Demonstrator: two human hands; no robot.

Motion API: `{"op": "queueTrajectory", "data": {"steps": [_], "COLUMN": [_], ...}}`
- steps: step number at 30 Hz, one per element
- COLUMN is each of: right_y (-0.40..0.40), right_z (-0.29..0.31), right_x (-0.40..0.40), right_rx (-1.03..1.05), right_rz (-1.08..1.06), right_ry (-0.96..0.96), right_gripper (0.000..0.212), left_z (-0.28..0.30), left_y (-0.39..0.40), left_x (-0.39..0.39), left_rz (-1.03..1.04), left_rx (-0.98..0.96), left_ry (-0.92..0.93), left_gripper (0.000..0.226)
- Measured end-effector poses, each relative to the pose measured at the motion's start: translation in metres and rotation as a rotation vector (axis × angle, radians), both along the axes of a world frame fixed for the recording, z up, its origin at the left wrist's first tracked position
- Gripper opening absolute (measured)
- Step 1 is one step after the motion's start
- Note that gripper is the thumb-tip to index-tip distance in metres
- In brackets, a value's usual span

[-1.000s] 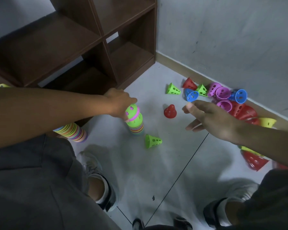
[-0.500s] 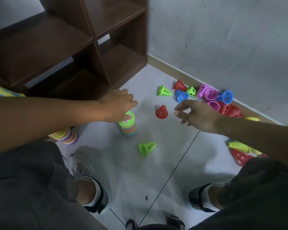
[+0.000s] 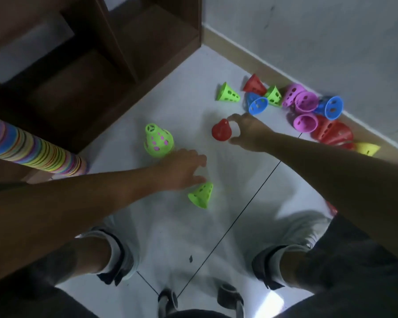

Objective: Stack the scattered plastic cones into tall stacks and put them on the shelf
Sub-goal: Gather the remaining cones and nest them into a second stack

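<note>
My left hand [image 3: 182, 171] has let go of the short stack [image 3: 158, 143] and reaches open toward the green cone [image 3: 201, 195] just below it; my right hand [image 3: 246, 131] now pinches the red cone [image 3: 221, 133] right of the stack; two more to add.

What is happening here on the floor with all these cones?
A person is gathering plastic cones. The right hand closes on a red cone; the left hand reaches for a green cone lying on its side. A short stack stands nearby, and loose cones lie along the wall.
</note>
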State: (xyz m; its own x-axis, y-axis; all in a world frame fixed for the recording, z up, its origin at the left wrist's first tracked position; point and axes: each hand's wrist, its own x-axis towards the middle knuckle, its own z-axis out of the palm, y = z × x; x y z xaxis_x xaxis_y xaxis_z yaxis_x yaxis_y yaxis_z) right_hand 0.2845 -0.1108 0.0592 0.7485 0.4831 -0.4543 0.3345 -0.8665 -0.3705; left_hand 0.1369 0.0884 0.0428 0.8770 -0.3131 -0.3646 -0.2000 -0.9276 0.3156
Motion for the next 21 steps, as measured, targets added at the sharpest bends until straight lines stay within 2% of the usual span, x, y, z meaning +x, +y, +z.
{"op": "queueTrajectory", "data": {"steps": [3,5,8,14,21], "right_y": [0.010,0.018,0.028,0.040,0.022], "right_z": [-0.018,-0.027,-0.037,-0.057,-0.076], "right_x": [0.012,0.016,0.020,0.022,0.012], "right_rx": [-0.006,-0.035,-0.073,-0.153,-0.162], "right_rz": [0.031,0.075,0.104,0.127,0.115], "right_ry": [0.023,0.029,0.024,0.054,0.059], "right_gripper": [0.082,0.085,0.086,0.087,0.086], "left_z": [-0.034,-0.053,-0.069,-0.089,-0.088], "left_y": [-0.016,-0.026,-0.036,-0.027,-0.020], "left_x": [0.000,-0.006,-0.019,-0.034,-0.036], "left_rz": [0.098,0.122,0.123,0.203,0.349], "left_rx": [-0.034,-0.071,-0.047,-0.076,-0.216], "left_ry": [0.269,0.407,0.529,0.545,0.485], "left_gripper": [0.070,0.077,0.063,0.054,0.043]}}
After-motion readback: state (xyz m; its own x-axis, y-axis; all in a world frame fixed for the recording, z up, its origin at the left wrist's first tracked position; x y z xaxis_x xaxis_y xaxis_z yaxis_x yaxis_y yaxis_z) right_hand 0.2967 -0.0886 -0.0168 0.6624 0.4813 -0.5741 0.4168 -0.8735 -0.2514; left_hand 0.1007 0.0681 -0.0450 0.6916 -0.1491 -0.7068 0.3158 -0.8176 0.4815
